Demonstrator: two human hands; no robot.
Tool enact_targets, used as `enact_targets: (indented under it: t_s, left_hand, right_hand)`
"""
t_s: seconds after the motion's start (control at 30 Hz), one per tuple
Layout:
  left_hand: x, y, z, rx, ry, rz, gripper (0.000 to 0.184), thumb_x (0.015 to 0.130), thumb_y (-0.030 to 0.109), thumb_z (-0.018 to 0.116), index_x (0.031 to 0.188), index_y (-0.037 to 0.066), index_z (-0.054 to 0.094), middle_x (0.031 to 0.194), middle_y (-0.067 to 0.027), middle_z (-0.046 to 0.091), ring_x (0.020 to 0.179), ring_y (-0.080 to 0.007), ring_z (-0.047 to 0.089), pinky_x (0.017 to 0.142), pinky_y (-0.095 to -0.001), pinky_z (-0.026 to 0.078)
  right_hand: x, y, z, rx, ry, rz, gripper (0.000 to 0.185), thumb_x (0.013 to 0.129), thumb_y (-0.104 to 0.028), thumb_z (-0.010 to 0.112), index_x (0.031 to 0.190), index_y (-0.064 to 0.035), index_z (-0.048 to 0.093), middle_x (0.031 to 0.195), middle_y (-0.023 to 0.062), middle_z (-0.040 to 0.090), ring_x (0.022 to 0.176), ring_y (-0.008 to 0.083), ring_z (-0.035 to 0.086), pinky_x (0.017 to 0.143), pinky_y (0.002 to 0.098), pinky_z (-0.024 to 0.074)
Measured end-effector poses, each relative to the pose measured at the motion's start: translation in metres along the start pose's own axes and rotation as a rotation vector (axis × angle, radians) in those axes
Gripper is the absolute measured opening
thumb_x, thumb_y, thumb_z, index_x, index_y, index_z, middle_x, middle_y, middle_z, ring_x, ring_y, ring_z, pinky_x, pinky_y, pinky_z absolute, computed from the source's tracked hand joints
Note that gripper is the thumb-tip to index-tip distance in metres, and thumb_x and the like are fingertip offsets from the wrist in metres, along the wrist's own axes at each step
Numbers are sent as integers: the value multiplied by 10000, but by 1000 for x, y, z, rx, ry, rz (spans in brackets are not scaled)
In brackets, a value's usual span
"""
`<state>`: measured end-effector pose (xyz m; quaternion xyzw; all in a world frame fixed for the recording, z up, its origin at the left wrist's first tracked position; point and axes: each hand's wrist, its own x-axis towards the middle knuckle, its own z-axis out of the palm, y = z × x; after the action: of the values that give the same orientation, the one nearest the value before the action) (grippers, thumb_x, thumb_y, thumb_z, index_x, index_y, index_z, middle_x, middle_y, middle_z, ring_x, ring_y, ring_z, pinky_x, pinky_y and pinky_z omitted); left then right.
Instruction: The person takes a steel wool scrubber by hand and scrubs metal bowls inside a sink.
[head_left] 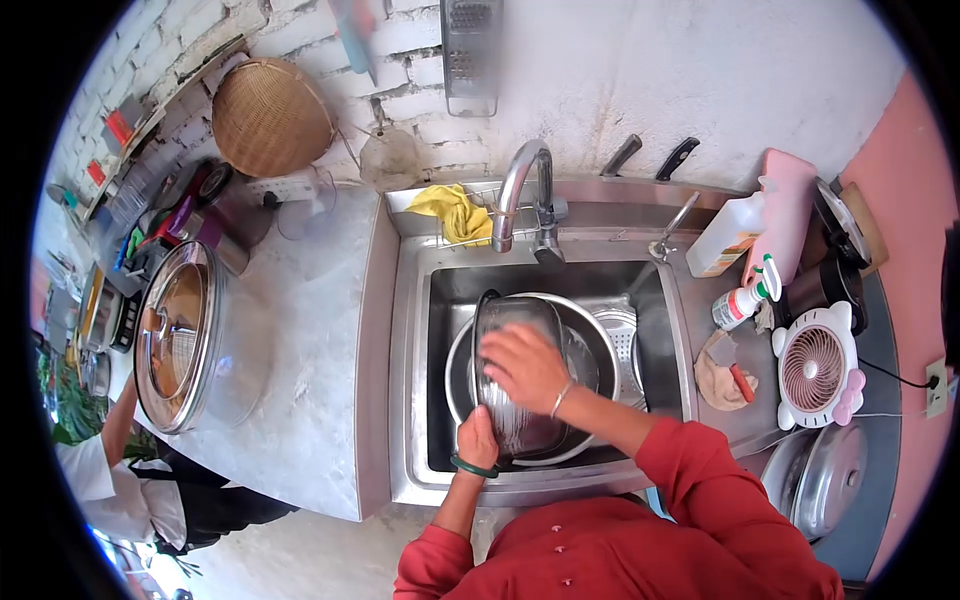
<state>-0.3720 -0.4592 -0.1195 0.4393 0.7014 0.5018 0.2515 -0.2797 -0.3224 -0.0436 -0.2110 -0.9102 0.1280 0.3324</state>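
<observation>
A dark, roughly rectangular container [532,428] with a black rim is tilted on its side over a round metal basin [610,360] in the steel sink [408,420]. My left hand [478,438] grips its near rim, fingers partly hidden behind it. Against the container's broad side lies my right hand [524,366], fingers stretched and slightly blurred. Whether the right hand holds anything under the palm is hidden. Part of a perforated metal piece [622,340] shows beside the basin. Above the sink arches the faucet [524,190], with a yellow cloth [455,213] on a rack beside it.
Right of the sink stand a white jug [727,236], a spray bottle [738,304], a small fan [815,365], and a cloth [722,375] with a red-handled tool. A large glass-lidded pot [180,340] sits on the left counter. Another person's white sleeve [90,470] shows at far left.
</observation>
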Motion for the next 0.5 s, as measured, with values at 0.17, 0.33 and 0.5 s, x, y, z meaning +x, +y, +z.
enact_targets:
  t_s: [0.17, 0.33, 0.5]
  left_hand:
    - [-6, -5, 5, -71, -9, -31, 526, 968, 324, 272, 603, -9, 452, 475, -126, 406, 433, -231, 367, 449, -401, 280]
    - [-12, -17, 11, -21, -66, 14, 408, 937, 249, 389, 619, -3, 426, 509, -131, 370, 471, -239, 346, 470, -391, 306]
    - [-14, -21, 15, 13, -87, 63, 478, 948, 312, 339, 583, 7, 383, 480, -110, 342, 450, -221, 341, 456, -400, 277]
  right_hand:
    - [-24, -17, -15, -12, -75, -73, 256, 782, -217, 593, 972, -46, 606, 1074, 64, 560, 1034, 266, 493, 907, 371, 409]
    - [19, 101, 17, 151, -179, 626, 281, 839, -309, 486, 887, -86, 651, 957, 93, 635, 929, 309, 577, 815, 398, 453]
    - [19, 121, 16, 152, -336, 801, 287, 825, -329, 487, 864, -99, 656, 875, 141, 643, 865, 339, 597, 791, 420, 461]
